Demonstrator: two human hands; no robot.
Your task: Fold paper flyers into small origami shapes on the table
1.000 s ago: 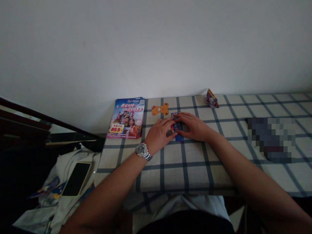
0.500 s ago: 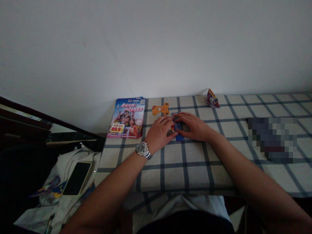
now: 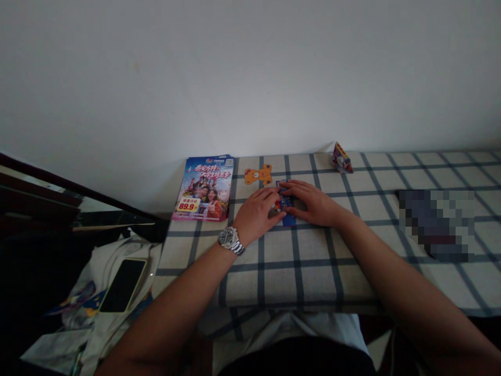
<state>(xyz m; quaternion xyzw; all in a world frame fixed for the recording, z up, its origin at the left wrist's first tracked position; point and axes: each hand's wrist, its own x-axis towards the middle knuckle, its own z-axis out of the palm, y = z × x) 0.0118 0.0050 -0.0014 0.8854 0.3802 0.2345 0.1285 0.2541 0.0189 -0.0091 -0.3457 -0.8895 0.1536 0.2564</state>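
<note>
A narrow strip of folded blue printed paper [image 3: 288, 220] lies on the tablecloth between my hands. My left hand [image 3: 256, 215], with a metal watch at the wrist, has its fingers closed on the strip's left side. From the right, my right hand [image 3: 314, 204] grips the same strip, thumb near the lower part and fingers at the top. The fingers hide much of the paper. Just beyond my left hand lies a flat orange bear cutout [image 3: 258, 175]. Left of it is a stack of printed flyers [image 3: 204, 190].
A small folded paper pyramid [image 3: 342, 159] stands near the wall. A dark, pixelated item [image 3: 434, 224] lies at the right on the checked tablecloth [image 3: 274, 284]. A phone [image 3: 123, 285] rests on white bags [image 3: 88, 334] below the table's left side.
Both hands keep almost the same place and hold on the folded paper. The view has shifted very slightly; nothing else has visibly moved.
</note>
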